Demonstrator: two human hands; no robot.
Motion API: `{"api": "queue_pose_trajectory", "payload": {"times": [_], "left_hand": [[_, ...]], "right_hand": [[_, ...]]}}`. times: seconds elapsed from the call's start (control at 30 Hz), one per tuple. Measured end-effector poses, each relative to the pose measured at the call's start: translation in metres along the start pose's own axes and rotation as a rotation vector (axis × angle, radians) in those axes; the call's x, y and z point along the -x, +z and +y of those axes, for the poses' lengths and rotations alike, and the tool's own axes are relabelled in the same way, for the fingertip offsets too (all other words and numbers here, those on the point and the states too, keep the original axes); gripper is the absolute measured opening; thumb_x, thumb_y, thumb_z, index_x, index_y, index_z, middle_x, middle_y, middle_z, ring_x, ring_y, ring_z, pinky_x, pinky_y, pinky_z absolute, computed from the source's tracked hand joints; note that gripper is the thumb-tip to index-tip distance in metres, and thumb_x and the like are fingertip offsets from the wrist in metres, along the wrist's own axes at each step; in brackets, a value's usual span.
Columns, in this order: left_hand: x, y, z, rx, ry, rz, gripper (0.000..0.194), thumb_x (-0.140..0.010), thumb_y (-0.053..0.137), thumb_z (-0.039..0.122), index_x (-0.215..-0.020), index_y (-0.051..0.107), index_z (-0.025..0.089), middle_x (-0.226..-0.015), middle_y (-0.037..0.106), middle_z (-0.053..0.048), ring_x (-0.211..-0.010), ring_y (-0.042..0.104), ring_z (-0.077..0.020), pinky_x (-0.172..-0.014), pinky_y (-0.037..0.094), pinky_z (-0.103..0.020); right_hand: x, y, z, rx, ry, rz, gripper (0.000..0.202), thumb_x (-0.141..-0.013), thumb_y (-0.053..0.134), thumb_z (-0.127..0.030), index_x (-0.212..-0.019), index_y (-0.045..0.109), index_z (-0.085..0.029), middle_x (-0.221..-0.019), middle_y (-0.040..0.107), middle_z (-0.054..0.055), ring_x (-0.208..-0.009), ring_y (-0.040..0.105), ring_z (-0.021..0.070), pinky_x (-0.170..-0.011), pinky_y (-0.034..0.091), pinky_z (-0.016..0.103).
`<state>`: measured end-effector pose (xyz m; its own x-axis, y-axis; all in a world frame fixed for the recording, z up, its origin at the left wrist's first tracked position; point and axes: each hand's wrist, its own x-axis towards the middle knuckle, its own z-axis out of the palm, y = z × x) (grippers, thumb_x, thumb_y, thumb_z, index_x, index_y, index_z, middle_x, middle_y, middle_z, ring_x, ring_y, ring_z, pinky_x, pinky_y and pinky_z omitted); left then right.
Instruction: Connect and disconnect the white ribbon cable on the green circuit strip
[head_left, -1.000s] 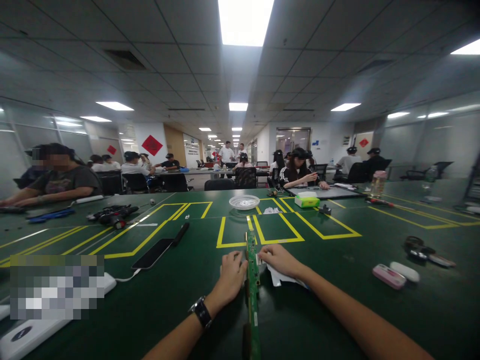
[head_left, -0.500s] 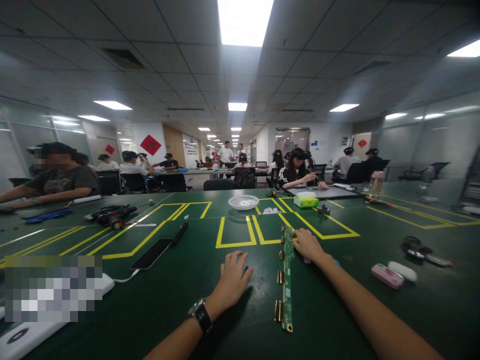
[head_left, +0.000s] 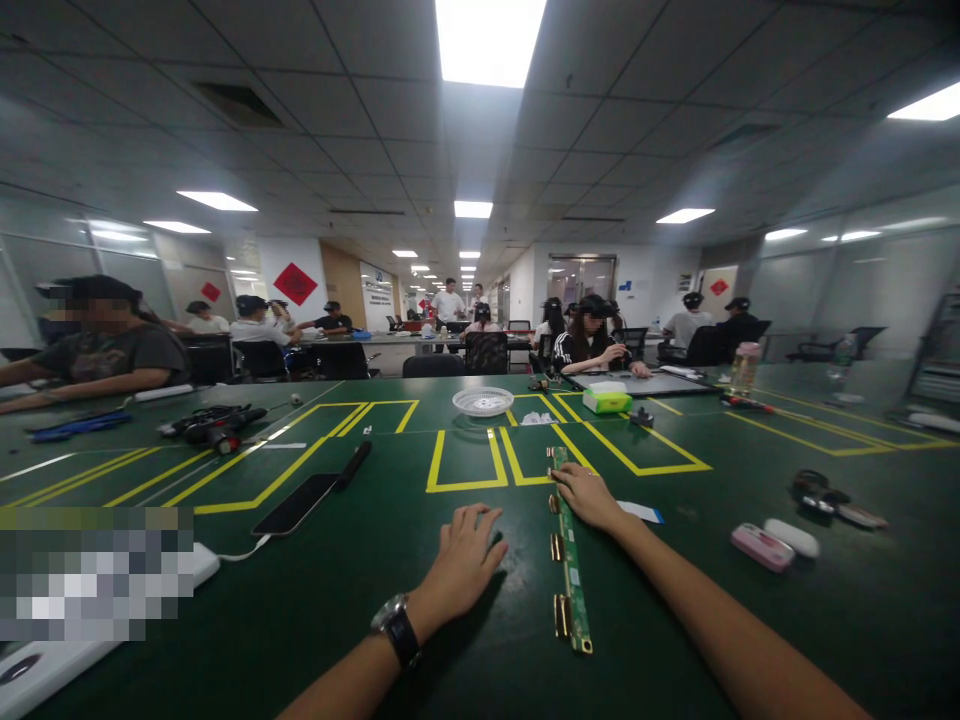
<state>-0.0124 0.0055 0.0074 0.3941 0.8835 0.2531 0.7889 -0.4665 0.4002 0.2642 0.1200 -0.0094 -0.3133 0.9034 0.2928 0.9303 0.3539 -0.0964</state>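
Observation:
A long, narrow green circuit board point(head_left: 574, 575) with gold-coloured tabs along its left side lies on the green table, running away from me. My right hand point(head_left: 589, 495) is at its far end, fingers closed over the board there; the thumb's grip is partly hidden. To the left of the board, my left hand point(head_left: 466, 555) hovers low over or rests on the table with fingers apart and slightly bent, holding nothing. A white flat ribbon cable point(head_left: 640, 512) with a blue end pokes out beside my right wrist.
Yellow tape outlines point(head_left: 465, 487) mark the table. Farther off are a white basket point(head_left: 483, 402) and a green tissue pack point(head_left: 607, 400). A phone point(head_left: 296, 503) and white power strip point(head_left: 82, 650) lie left, a pink case point(head_left: 762, 547) right. People sit across the table.
The far end of the circuit board has swung left and its near end right. My right hand has moved left onto it, exposing more ribbon cable. My left hand stays nearly still.

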Motion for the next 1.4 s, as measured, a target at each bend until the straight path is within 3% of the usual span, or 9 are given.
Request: {"api": "queue_pose_trajectory", "payload": {"times": [0.2,0.4,0.67,0.9,1.4], "left_hand": [[0.001,0.0,0.0,-0.013,0.008,-0.002,0.047,-0.092,0.036,0.043,-0.135,0.042,0.024,-0.135,0.043,-0.01,-0.124,0.033,-0.0263,-0.098,0.03,-0.041],[0.0,0.001,-0.001,-0.006,0.012,0.006,0.047,-0.092,0.036,0.042,-0.135,0.041,0.025,-0.135,0.043,-0.009,-0.124,0.033,-0.0261,-0.099,0.029,-0.04],[0.0,0.0,-0.001,0.065,0.001,0.043,0.046,-0.093,0.035,0.042,-0.135,0.041,0.024,-0.132,0.047,-0.009,-0.122,0.036,-0.025,-0.097,0.03,-0.039],[-0.002,-0.002,-0.002,0.135,-0.014,0.092,0.046,-0.093,0.036,0.041,-0.134,0.042,0.022,-0.13,0.049,-0.008,-0.12,0.038,-0.0242,-0.096,0.032,-0.037],[-0.007,0.01,-0.008,0.402,-0.029,0.101,0.044,-0.09,0.042,0.035,-0.13,0.047,0.016,-0.113,0.056,-0.009,-0.107,0.048,-0.0214,-0.098,0.033,-0.034]], "right_hand": [[0.001,-0.003,-0.007,-0.026,0.033,-0.054,0.049,-0.092,0.032,-0.044,-0.135,0.046,-0.026,-0.138,0.046,0.008,-0.125,0.039,0.0264,-0.099,0.028,0.042],[0.004,-0.01,-0.02,-0.009,0.033,0.0,0.049,-0.088,0.038,-0.049,-0.13,0.051,-0.026,-0.131,0.052,0.01,-0.123,0.039,0.0276,-0.1,0.02,0.048],[0.009,-0.017,-0.052,0.001,-0.042,-0.012,0.052,-0.083,0.046,-0.057,-0.119,0.059,-0.022,-0.118,0.056,0.013,-0.109,0.046,0.0307,-0.091,0.027,0.046],[0.015,-0.019,-0.08,-0.025,-0.129,-0.015,0.033,-0.087,0.049,-0.046,-0.104,0.063,-0.021,-0.105,0.058,0.01,-0.103,0.05,0.0271,-0.09,0.027,0.043],[0.018,-0.029,-0.086,-0.146,-0.157,-0.048,0.009,-0.082,0.054,-0.023,-0.084,0.061,-0.018,-0.081,0.064,0.003,-0.081,0.057,0.0183,-0.079,0.027,0.033]]}}
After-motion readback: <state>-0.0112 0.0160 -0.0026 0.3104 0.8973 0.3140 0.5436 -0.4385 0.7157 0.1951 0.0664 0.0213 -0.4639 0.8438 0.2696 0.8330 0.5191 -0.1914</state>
